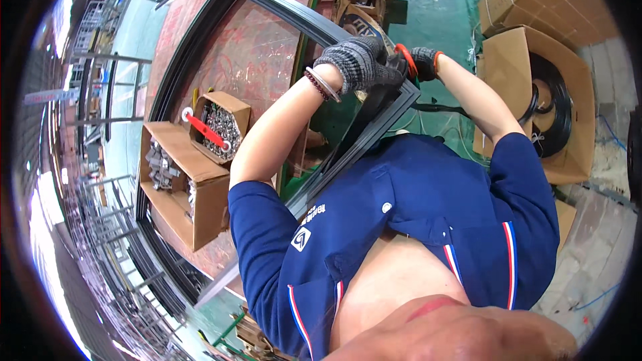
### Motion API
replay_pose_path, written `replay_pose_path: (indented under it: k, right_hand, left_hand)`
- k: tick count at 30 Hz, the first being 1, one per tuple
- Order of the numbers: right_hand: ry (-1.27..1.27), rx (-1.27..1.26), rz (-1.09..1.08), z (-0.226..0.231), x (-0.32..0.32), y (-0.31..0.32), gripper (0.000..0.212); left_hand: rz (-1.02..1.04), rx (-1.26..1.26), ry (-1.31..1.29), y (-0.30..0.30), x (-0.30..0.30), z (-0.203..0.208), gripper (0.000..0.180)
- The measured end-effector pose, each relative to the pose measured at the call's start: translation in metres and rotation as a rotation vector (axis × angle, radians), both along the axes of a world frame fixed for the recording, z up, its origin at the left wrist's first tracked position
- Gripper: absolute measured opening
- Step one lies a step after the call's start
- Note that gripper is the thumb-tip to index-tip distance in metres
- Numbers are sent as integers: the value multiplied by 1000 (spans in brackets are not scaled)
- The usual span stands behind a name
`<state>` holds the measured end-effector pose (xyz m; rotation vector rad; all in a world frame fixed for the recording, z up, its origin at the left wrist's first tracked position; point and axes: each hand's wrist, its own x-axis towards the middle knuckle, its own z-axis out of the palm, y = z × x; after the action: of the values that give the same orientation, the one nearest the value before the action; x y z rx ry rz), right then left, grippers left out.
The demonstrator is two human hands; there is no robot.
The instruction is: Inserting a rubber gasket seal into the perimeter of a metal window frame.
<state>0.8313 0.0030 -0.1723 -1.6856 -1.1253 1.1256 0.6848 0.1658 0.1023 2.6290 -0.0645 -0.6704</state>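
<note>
Dark frame (pixel 284 8) under your left hand (pixel 364 63)

At 1 o'clock, your left hand curls near the frame's corner; you can't tell what it grips. Just beside it, your right hand (pixel 424 65) is closed on an orange-handled tool (pixel 406 60). The frame reaches to 11 o'clock, partly over the surface (pixel 267 43). Cartons (pixel 212 200) of small parts sit at 9.

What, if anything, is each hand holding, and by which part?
The right hand holds a red tool by its looped handle. The left hand is at a corner of the frame; whether it grips anything cannot be told.
</note>
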Motion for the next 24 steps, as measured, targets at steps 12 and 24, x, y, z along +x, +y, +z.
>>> replay_pose_path:
  k: [12,24]
  right_hand:
    - [494,1145,-663,291,-50,0,34]
    - [-198,-174,-921,240,-152,-148,44]
  left_hand:
    - [-539,-1448,300,13,56,-25,47]
    - [-194,-302,-118,-15,79,-74,61]
